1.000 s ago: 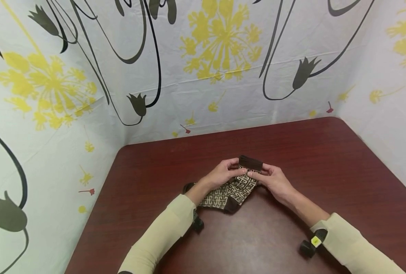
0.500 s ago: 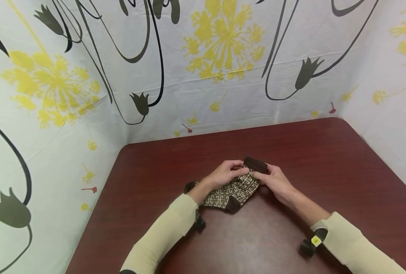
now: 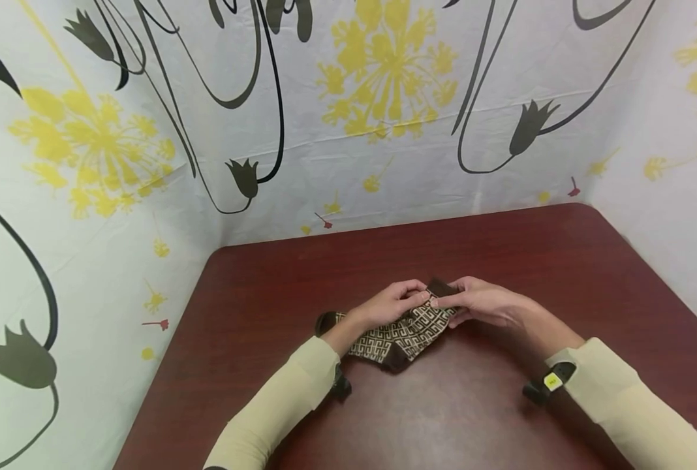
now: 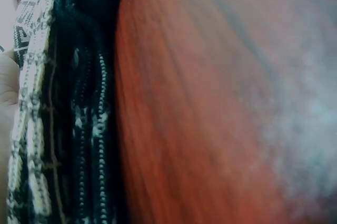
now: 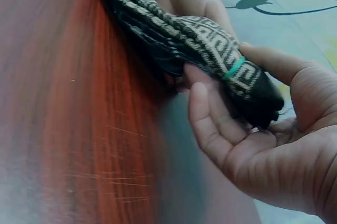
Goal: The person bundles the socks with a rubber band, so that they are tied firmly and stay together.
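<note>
A pair of brown and cream socks (image 3: 423, 331) with a Greek-key pattern lies layered together on the table, the cuff end raised. Their dark toe end shows at the left and a dark heel faces the near side. My left hand (image 3: 391, 305) pinches the socks just below the dark cuff (image 3: 440, 287). From the other side my right hand (image 3: 486, 301) grips the cuff end, thumb above and fingers curled underneath. In the right wrist view a thin green band (image 5: 234, 69) crosses the socks near the cuff. Layered sock edges (image 4: 79, 108) fill the left of the left wrist view.
The dark red wooden table (image 3: 301, 281) has rounded far corners. White fabric walls (image 3: 301, 163) with yellow and grey flower prints stand along its back and sides. A small black camera (image 3: 538, 391) sits at my right wrist.
My right hand has turned, its forearm higher, and now covers more of the cuff. The cuff has shifted slightly right and toward me. My left hand keeps its hold on the socks.
</note>
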`<state>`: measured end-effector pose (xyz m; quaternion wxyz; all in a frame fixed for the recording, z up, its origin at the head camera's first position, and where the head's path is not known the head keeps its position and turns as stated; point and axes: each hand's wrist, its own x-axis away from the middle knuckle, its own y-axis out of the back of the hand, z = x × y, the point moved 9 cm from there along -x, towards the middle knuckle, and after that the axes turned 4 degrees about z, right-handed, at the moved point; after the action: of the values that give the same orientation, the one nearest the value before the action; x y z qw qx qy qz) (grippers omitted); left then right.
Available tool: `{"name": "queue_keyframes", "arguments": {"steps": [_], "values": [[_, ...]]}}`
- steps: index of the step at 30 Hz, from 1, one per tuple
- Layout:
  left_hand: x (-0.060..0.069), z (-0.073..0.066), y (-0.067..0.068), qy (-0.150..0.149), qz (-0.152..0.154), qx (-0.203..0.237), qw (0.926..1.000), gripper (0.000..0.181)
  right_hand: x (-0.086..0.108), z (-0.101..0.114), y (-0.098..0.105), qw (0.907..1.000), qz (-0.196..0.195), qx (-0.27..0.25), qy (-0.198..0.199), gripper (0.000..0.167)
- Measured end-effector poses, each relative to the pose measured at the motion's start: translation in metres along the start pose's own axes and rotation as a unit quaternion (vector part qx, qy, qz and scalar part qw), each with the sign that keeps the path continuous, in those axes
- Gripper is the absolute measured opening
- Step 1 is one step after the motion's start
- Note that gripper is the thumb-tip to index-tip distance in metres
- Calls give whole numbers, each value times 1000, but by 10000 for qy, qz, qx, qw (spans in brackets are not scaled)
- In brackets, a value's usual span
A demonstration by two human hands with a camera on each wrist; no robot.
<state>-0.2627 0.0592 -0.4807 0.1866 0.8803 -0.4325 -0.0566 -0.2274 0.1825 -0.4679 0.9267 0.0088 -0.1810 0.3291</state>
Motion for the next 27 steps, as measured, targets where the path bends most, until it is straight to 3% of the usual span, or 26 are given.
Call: {"name": "queue_keyframes", "arguments": {"steps": [6, 11, 15, 18, 21, 27], "values": [[2, -4, -1, -36, -89, -207, 9997, 33, 3, 3, 1, 9997, -67, 146, -156, 35], [7, -7, -1, 166, 2, -380, 9991, 41, 5, 10, 3, 9984, -287, 461, 164, 43], [17, -9, 0, 495, 367, -680, 9958, 56, 8, 18, 8, 9924, -562, 977, 503, 42], [25, -3, 2, 844, 669, -1090, 9882, 78, 13, 24, 13, 9859, -827, 1291, 667, 39], [35, 4, 7, 1047, 920, -1460, 9794, 89, 18, 26, 18, 9822, -1061, 1362, 745, 39], [57, 11, 19, 1074, 1478, -1504, 9716, 64, 27, 24, 29, 9817, -1246, 1220, 761, 43]]}}
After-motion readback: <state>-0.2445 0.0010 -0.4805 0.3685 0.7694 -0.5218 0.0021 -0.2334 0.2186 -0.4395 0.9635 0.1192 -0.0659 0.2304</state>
